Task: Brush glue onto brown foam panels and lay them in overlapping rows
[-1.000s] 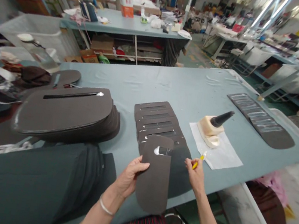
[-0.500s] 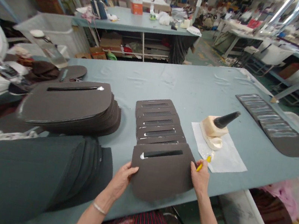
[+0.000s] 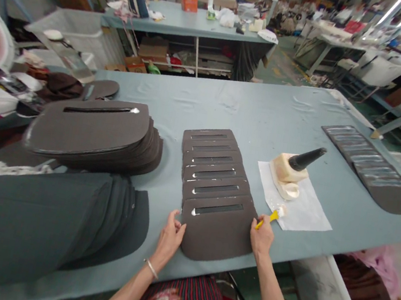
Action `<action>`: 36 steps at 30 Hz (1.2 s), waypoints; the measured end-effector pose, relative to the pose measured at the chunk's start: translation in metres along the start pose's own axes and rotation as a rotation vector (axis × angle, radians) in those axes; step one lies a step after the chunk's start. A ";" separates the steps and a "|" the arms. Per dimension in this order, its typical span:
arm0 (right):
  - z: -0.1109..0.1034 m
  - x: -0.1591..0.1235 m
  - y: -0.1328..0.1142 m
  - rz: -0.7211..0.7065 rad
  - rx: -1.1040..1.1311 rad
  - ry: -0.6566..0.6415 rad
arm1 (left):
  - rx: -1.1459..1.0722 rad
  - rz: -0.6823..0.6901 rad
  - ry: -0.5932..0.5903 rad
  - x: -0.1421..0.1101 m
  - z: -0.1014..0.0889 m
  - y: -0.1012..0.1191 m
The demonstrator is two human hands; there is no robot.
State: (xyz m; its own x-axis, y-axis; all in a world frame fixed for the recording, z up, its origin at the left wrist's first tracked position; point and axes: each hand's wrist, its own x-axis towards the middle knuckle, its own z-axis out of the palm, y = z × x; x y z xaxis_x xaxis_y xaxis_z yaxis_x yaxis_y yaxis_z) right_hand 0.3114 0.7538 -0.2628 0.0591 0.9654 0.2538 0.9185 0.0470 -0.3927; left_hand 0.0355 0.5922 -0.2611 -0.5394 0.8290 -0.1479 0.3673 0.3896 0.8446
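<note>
A dark brown slotted piece lies flat at the near edge of the grey-blue table, the nearest of a shingled row of like pieces. My left hand touches its left edge, fingers curled together. My right hand rests at its right edge and grips a small yellow-handled brush. The brush tip lies over a white sheet, on which a cream glue pot with a black cone spout stands.
A thick stack of brown slotted pieces sits to the left, with a dark grey stack nearer me. Another glued row lies at the far right. Cluttered benches and shelving stand beyond, a person at the back.
The brown piece, held tilted a second ago, has been turned and laid flat onto the front of the row. Both hands slid down to its side edges.
</note>
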 end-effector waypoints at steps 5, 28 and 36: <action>-0.001 -0.001 -0.002 0.040 -0.079 -0.030 | 0.115 0.064 -0.062 -0.001 -0.004 0.001; -0.005 0.001 -0.010 0.102 -0.150 -0.093 | 0.090 0.049 -0.052 0.002 -0.007 -0.009; -0.010 0.000 -0.012 0.085 -0.126 -0.113 | 0.138 0.041 -0.082 0.003 -0.006 -0.008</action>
State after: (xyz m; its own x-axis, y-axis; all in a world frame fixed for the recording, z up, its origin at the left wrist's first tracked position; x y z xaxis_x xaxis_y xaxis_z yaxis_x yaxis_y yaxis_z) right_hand 0.3042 0.7504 -0.2490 0.1006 0.9876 0.1203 0.9543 -0.0616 -0.2925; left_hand 0.0268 0.5890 -0.2650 -0.4600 0.8731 -0.1613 0.4911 0.4015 0.7731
